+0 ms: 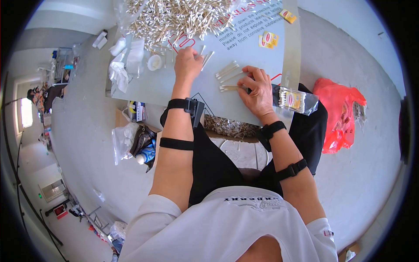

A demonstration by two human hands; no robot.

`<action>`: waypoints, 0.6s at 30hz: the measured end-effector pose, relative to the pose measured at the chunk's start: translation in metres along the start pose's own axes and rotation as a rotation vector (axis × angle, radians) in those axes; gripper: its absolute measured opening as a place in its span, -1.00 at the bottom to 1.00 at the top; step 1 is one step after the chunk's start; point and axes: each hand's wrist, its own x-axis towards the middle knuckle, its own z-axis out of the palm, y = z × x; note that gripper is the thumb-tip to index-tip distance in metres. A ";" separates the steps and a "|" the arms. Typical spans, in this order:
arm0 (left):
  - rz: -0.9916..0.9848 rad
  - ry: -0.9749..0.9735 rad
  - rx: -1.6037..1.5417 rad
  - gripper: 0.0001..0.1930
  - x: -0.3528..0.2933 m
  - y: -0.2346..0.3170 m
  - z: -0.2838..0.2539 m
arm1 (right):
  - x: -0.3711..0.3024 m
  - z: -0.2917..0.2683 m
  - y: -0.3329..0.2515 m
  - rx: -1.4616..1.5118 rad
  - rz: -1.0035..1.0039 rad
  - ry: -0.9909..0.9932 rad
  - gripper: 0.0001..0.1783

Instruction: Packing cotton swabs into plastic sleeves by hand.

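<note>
My left hand reaches to the near edge of a big heap of cotton swabs on a pale grey board, with a few swabs sticking out from its fingers. My right hand rests on the board and pinches a small aligned bundle of swabs at its fingertips. A few loose swabs lie between the two hands. Beside my right wrist sits a clear packet of swabs.
Crumpled plastic bags and a small white cup sit at the board's left end. Yellow labels lie at the far right. A box of swabs sits under the board, a red bag on the floor right.
</note>
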 end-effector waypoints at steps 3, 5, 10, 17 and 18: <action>0.069 0.065 0.044 -0.87 -0.011 0.023 0.020 | -0.001 0.001 0.003 -0.001 -0.014 0.017 -0.86; 0.157 0.150 0.098 -0.92 -0.024 0.040 0.031 | -0.002 0.000 0.003 -0.009 -0.018 0.015 -0.85; 0.275 0.153 0.028 -0.93 -0.034 0.057 0.038 | -0.003 0.000 0.005 -0.010 -0.017 0.028 -0.85; 0.205 0.225 -0.101 -0.95 -0.020 0.035 0.022 | -0.001 0.002 0.003 -0.017 -0.036 0.037 -0.86; 0.172 0.236 -0.162 -0.95 -0.019 0.034 0.019 | -0.001 0.003 0.003 -0.017 -0.036 0.038 -0.86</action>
